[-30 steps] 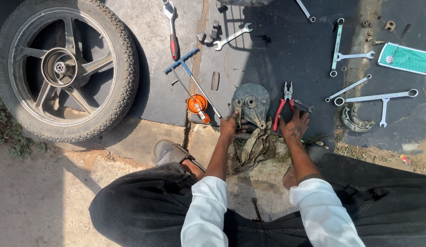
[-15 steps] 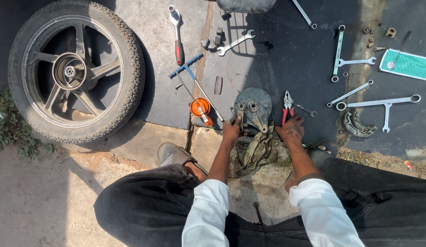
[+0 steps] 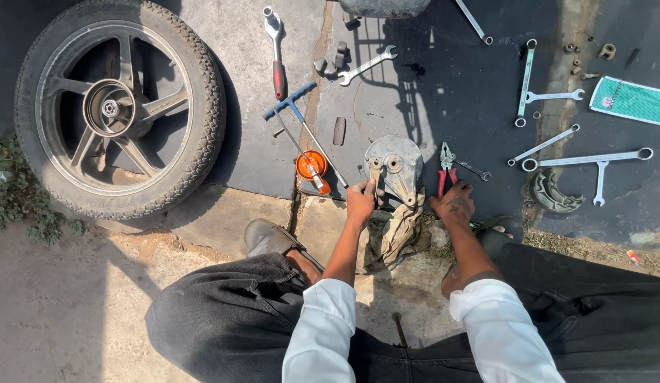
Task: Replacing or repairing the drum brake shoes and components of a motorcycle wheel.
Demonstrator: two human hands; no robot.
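Note:
A round grey metal brake plate point(image 3: 395, 164) lies on the dark ground in front of me, partly over a dirty rag point(image 3: 403, 228). My left hand point(image 3: 361, 201) grips the plate's lower left edge. My right hand point(image 3: 454, 204) rests on the ground over the red handles of a pair of pliers point(image 3: 444, 169), fingers closed around them. A small spanner point(image 3: 476, 169) lies just right of the pliers. My white sleeves and dark trousers fill the bottom of the view.
A motorcycle wheel point(image 3: 117, 108) with tyre lies at the left. An orange grease tin point(image 3: 312, 164), a blue T-handle wrench point(image 3: 301, 124), a red-handled ratchet point(image 3: 276, 50), several spanners point(image 3: 550, 96), brake shoes point(image 3: 553, 191) and a green packet point(image 3: 631, 101) are scattered about.
My right hand has lowered the pliers from a raised grip down onto the ground beside the plate. My left hand stays on the plate. The view has shifted slightly.

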